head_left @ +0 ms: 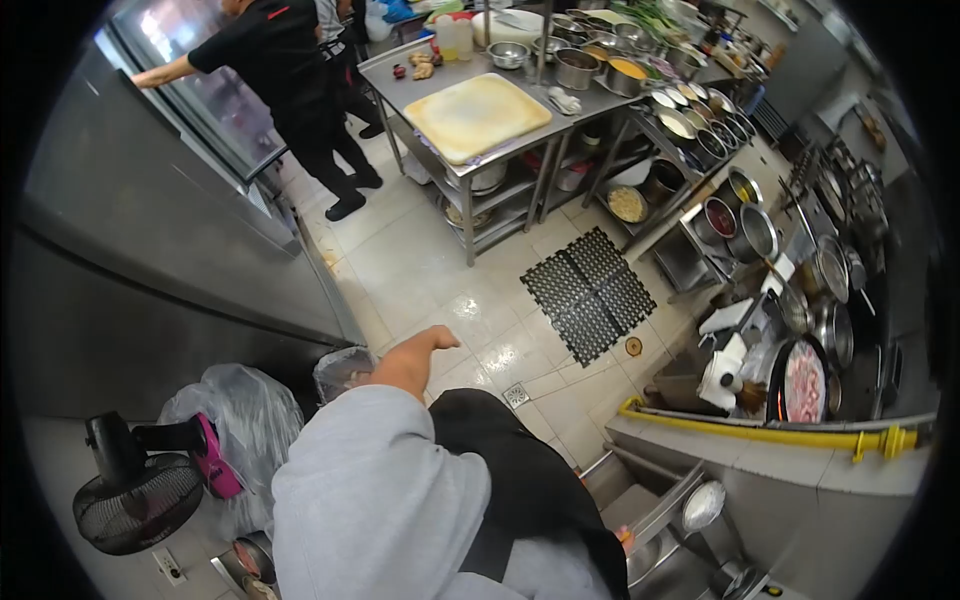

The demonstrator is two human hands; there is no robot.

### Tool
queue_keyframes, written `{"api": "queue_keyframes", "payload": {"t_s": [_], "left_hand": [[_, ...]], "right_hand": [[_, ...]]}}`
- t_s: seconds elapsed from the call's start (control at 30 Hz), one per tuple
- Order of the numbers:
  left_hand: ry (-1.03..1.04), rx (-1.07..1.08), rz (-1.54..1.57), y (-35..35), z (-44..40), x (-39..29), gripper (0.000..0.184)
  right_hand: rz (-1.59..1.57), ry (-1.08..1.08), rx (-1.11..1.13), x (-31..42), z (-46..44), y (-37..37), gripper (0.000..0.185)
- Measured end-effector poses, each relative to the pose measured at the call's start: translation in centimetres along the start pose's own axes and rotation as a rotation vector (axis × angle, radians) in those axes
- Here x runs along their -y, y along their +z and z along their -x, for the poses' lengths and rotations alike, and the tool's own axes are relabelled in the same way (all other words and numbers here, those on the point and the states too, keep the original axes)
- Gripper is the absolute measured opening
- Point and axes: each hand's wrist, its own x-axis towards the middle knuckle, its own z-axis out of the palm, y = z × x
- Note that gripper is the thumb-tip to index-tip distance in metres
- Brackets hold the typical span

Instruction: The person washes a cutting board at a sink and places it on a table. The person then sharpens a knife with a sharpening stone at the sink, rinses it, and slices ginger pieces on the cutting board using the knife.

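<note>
You have, largest first, a tall steel cabinet (pixel 170 190) along the left side and a steel counter (pixel 390 85) ahead, which carries a stained pale board (pixel 478 116), bowls and pots. A co-worker (pixel 290 90) in black stands between them, one arm stretched to the door edge of the cabinet. Your left arm, in a loose grey sleeve (pixel 370 480), reaches forward from the shoulder beside your black apron (pixel 500 450). The forearm is bare beyond the cuff and angles forward and slightly to your right. A perforated black mat (pixel 588 290) lies on the tiled floor ahead and to the right of that arm. The lined bin (pixel 328 385), the item nearest your left arm, stands on the floor just to its left, at the foot of the cabinet. Your left hand (pixel 438 338) bends inward at the wrist, fingers directed to your right, over the tiles in this view; whether its grip is spread or curled cannot be determined. A small pinkish patch (pixel 626 538) shows at the apron's right edge, beside the steel sink fittings; it is too small to confirm as your right hand, and you cannot read that grip either.
</note>
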Motion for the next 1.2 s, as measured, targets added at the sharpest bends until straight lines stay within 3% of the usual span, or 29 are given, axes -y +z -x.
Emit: {"api": "queue_keyframes", "payload": {"t_s": [0.03,0.1,0.2,0.3,0.5,0.57,0.6,0.67,0.8,0.97,1.07,1.13,1.2], "left_hand": [[-0.247,0.030,0.290,-1.7,2.7,1.3,0.065],[-0.424,-0.168,0.807,-1.2,3.7,5.7,0.058],[-0.502,-0.159,0.697,-0.5,3.3,13.4,0.051],[-0.326,-0.024,-0.132,0.8,3.6,18.5,0.053],[-0.608,-0.222,0.210,-3.4,5.7,15.8,0.064],[-0.664,-0.367,0.420,-7.2,6.1,12.4,0.066],[-0.623,-0.413,0.422,-8.7,5.5,11.3,0.064],[-0.567,-0.738,0.441,-11.7,4.0,7.8,0.060],[-0.395,-0.958,0.502,-22.6,1.0,-0.7,0.046],[-0.120,-1.208,0.531,-37.0,-4.3,-10.3,0.034],[0.050,-1.351,0.485,-45.6,-9.5,-14.0,0.032],[0.056,-1.196,0.705,-52.4,-11.6,-16.9,0.033],[0.142,-1.363,0.535,-57.5,-18.2,-15.6,0.036]], "right_hand": [[-0.046,-0.026,0.064,4.1,-2.0,0.9,0.046],[-0.095,-0.063,0.138,9.5,-5.4,3.7,0.046],[-0.111,-0.306,0.246,15.5,-11.4,8.4,0.043],[-0.093,-0.346,0.317,21.8,-16.6,13.3,0.043],[-0.152,-0.639,0.450,35.6,-27.0,26.5,0.047],[-0.220,-0.878,0.429,41.5,-30.0,30.6,0.051],[-0.226,-0.892,0.449,45.0,-31.4,32.4,0.051],[-0.226,-0.935,0.547,52.4,-33.6,36.3,0.054],[-0.268,-1.116,0.606,66.3,-36.6,45.3,0.055],[-0.096,-1.107,0.745,81.8,-35.2,52.7,0.057],[-0.055,-1.123,0.755,87.2,-33.5,57.2,0.057],[-0.026,-1.111,0.784,89.1,-32.5,59.7,0.057],[0.015,-1.101,0.850,90.6,-32.1,60.9,0.056]]}}
